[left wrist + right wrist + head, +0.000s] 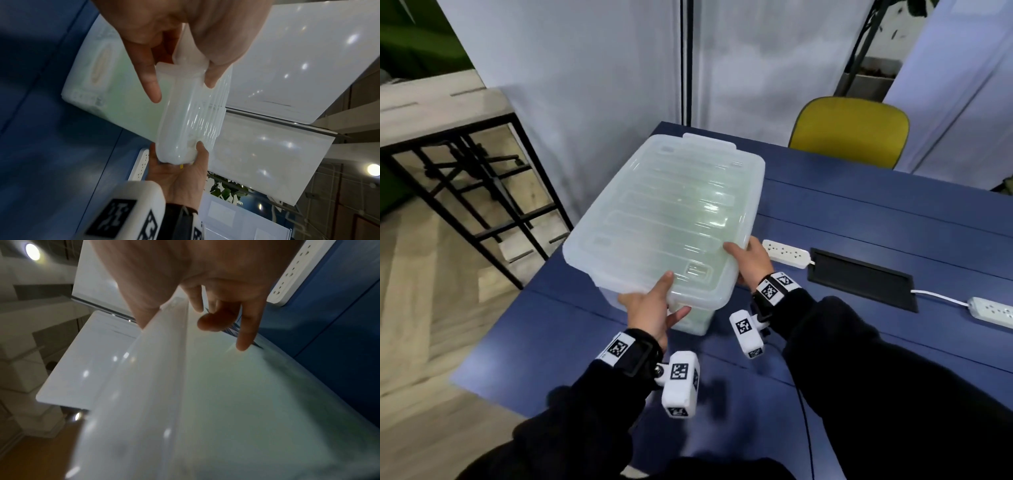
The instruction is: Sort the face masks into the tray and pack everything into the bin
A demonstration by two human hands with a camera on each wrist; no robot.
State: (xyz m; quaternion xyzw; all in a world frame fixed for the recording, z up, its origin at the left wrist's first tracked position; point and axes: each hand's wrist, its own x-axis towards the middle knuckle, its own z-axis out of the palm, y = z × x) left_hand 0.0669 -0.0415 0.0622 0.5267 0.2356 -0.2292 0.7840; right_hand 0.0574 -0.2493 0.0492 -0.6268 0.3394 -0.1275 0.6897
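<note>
A translucent bin [691,322] stands on the blue table [859,212] with its ribbed lid [671,212] on top. My left hand [652,306] grips the near left corner, thumb on the lid and fingers under the rim. My right hand [750,260] grips the near right corner the same way. In the left wrist view my left hand [180,78] pinches the lid's edge [185,113], and my right hand [179,172] holds the far corner. In the right wrist view my right hand [205,288] clasps the bin's rim [164,369]. Something greenish shows faintly through the bin's wall [131,105]; masks and tray are not discernible.
Two white power strips [786,253] [991,311] and a black cable hatch [863,277] lie right of the bin. A yellow chair [849,130] stands behind the table. The table's left edge is close to the bin, with a black metal frame [465,192] beyond.
</note>
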